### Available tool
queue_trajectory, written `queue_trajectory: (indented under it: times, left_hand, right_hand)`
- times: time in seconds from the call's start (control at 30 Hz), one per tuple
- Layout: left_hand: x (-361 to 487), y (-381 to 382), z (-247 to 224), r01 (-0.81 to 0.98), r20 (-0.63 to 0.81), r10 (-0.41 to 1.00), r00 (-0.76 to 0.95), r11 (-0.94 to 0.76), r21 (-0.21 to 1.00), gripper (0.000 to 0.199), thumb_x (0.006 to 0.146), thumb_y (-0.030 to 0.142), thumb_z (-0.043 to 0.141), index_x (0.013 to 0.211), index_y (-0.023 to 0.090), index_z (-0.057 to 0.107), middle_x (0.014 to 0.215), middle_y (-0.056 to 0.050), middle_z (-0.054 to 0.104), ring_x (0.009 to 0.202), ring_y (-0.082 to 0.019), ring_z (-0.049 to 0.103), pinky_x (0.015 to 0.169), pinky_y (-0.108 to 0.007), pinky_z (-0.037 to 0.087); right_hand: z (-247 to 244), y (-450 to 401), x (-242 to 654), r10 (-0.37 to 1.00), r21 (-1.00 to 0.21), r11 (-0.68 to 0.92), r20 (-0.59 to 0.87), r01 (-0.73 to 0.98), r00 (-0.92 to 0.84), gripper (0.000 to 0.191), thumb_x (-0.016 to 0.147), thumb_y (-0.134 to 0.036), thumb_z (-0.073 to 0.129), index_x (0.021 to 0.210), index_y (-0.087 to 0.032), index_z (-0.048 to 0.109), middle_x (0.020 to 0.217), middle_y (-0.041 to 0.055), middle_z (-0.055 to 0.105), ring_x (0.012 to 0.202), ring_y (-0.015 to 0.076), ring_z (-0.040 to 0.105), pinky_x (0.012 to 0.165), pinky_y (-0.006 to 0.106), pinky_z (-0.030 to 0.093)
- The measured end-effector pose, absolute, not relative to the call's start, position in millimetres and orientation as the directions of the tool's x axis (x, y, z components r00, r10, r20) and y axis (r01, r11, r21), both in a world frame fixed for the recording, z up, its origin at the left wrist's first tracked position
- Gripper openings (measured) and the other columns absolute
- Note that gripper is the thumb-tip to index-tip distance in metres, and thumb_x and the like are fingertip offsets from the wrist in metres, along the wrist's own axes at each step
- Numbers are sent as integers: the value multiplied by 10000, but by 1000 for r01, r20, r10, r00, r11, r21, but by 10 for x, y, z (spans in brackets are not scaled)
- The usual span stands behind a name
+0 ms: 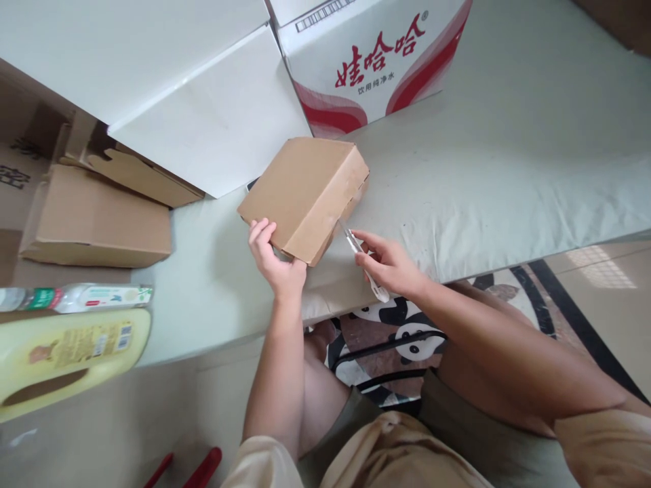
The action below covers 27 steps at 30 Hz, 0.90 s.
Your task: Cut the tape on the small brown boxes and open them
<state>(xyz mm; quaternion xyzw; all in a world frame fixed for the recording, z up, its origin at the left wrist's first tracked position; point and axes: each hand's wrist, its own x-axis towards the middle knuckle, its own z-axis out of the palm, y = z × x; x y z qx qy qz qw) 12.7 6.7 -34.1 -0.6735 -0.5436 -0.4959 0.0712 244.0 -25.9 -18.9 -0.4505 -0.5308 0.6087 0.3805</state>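
Note:
A brown cardboard box (300,183) is held tilted over the cloth-covered table, in front of the white cartons. My left hand (274,261) grips its near left corner, with fingers along the left edge and the thumb under the near end. In my right hand (384,261) is a utility knife (363,264) with a pale handle, my fingers closed round it. Its blade points up and left and meets the box's right side, near the lower seam. How deep the tip goes cannot be made out.
Behind the box stand a plain white carton (218,108) and a white carton with red lettering (376,68). Brown cardboard boxes (102,217) lie at left, near a clear bottle (81,297) and a yellow jug (76,352). The pale tablecloth (488,169) stretches right.

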Motion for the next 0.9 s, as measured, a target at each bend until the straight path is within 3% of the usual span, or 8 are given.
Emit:
queue_trajectory:
  times: [0.2,0.3,0.4,0.6,0.8,0.9]
  left_hand:
    - [-16,131,-398,805,799,564,-208,-366,468,476,811,479,708,1184,249,523,1239,-104,567,1361,-317,546,1241,-550,353]
    - [-74,154,-401,774,768,617,-173,-398,494,516,795,515,730,1191,246,537,1270,-112,571,1390,-331,531,1236,-546,350]
    - [-95,144,-382,763,720,683,-125,-398,509,584,748,510,771,1211,231,551,1305,-131,578,1435,-362,491,1238,-561,330]
    - [-128,137,-391,737,697,710,-96,-420,529,522,755,477,769,1173,224,585,1308,-137,595,1458,-362,484,1220,-548,369]
    - [-216,121,-393,717,651,747,-134,-381,585,575,726,594,780,1131,231,594,1295,-132,603,1466,-386,477,1208,-574,379]
    - [-275,119,-381,700,675,724,-146,-406,587,604,731,664,761,1119,229,604,1270,-126,608,1433,-382,507,1219,-590,362]
  right_hand:
    - [-132,-355,2471,842,-997,-76,-78,26,-533,515,911,-313,538,1408,-188,587,700,-43,565,502,120,555,498,272,460]
    - [-113,-338,2541,883,-997,4,-31,74,-469,510,922,-303,528,1418,-197,578,758,-26,596,524,108,513,537,276,444]
    - [-90,-251,2663,894,-963,88,-37,256,-447,550,900,-254,534,1448,-219,564,831,0,666,572,121,531,600,291,459]
    - [-119,-90,2955,957,-673,123,-114,729,-267,331,880,-297,600,1171,-249,750,961,67,752,764,214,653,660,325,447]
    - [-245,-37,3278,975,-551,143,-64,822,-212,235,862,-284,605,1027,-258,771,973,71,757,812,240,666,642,336,424]
    - [-306,-22,3411,996,-432,74,-5,899,-84,239,849,-292,605,1008,-253,779,998,109,743,892,306,654,732,414,453]
